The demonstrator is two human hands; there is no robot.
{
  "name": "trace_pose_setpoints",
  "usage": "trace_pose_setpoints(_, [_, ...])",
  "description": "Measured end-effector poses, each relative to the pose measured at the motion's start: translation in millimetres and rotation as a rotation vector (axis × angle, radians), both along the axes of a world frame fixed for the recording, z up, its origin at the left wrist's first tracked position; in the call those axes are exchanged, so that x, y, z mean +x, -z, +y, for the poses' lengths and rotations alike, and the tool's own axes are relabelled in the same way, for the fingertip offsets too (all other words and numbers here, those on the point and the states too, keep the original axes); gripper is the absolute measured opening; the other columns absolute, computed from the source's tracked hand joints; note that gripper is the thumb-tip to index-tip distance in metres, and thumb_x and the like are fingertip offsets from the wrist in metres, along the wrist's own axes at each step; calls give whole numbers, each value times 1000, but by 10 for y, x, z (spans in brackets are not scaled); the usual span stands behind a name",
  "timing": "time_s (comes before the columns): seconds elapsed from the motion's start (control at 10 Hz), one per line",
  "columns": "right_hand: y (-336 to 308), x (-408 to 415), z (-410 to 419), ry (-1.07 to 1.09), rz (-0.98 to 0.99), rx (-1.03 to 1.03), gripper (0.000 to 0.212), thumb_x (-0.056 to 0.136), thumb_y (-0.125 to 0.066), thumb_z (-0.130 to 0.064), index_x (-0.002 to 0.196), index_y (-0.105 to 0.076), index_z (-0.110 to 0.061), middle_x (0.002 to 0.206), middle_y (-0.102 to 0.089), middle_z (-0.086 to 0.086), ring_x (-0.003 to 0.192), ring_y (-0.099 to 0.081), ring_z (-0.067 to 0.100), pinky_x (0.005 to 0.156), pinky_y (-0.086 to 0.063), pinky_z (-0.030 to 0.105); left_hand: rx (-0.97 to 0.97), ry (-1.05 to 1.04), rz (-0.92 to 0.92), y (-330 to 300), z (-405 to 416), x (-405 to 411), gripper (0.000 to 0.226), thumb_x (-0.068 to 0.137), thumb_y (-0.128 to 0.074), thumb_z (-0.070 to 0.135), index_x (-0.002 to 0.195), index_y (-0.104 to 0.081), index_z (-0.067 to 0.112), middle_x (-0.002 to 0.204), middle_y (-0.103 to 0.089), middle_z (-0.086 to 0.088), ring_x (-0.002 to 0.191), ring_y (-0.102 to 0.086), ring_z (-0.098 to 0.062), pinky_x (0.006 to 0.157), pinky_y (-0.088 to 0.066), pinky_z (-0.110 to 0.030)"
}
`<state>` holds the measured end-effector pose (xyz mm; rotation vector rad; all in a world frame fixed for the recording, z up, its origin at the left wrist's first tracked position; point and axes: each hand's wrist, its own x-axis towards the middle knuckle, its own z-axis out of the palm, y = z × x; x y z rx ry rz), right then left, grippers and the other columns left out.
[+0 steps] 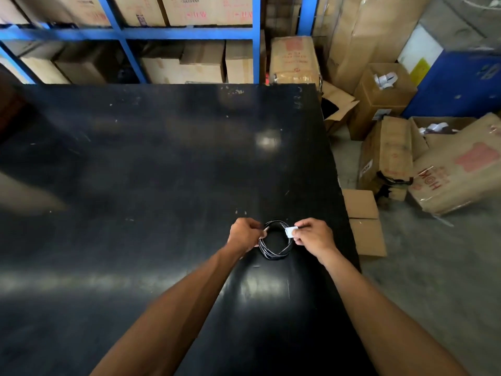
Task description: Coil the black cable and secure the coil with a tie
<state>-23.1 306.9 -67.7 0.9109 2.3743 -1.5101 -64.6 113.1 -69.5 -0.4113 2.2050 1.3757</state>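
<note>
Black cable (pixel 275 241): already wound into a small round coil of several turns, held between both hands just above the bench (pixel 162 158), near its right edge; thin glossy jacket, pale highlights along the strands; the turns lie loosely together, not perfectly stacked, a few crossing at the near side.

Handling, as judged: light, thin and springy; the loops likely want to spread once released, so the coil is best pinched across the whole bundle at opposite sides, all turns trapped under the fingers; jacket looks smooth, possibly slippery.

Left hand (pixel 244 234): closed, pinching the left side of the coil; something pale shows at the fingertips, too small to identify. Right hand (pixel 311 236): closed on the right side of the coil, thumb and fingers gripping a small white tag or tie (pixel 290 231) that sits against the strands; whether it is wrapped round the bundle cannot be told.

Stage, as judged: coiling done, securing in hand.

Surroundings: bench dark, scuffed; cardboard boxes (pixel 379 158) on the floor to the right; blue shelving (pixel 135 33) with cartons behind.
</note>
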Motion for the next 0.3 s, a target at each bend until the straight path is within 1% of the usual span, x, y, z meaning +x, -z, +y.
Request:
trace_pose_setpoints(0.1, [72,-63,-30,-13,-22,-50,19,80,-73,-1,85,-73,-19,84,-80,15,63,-75,19,80,-65,41,-128,26,58,72,28,-22,24,81,-82,21,99,-77,7,95,-77,-15,88,-73,-29,82,-61,-38])
trace_pose_setpoints(0.2, [133,-34,-38,-32,11,-28,20,85,-73,-8,103,-74,-17,81,-78,3,67,-76,16,78,-66,40,-178,54,152,107,-16,51,31,83,-78,43,95,-78,14,91,-78,-8,89,-71,-24,78,-53,-29])
trace_pose_setpoints(0.3, [146,232,-25,45,89,-99,21,92,-72,-13,112,-70,-20,88,-78,-2,79,-78,18,73,-65,35,-137,-79,204,138,-179,311,32,89,-72,40,110,-76,17,101,-77,0,95,-69,-14,84,-49,-24])
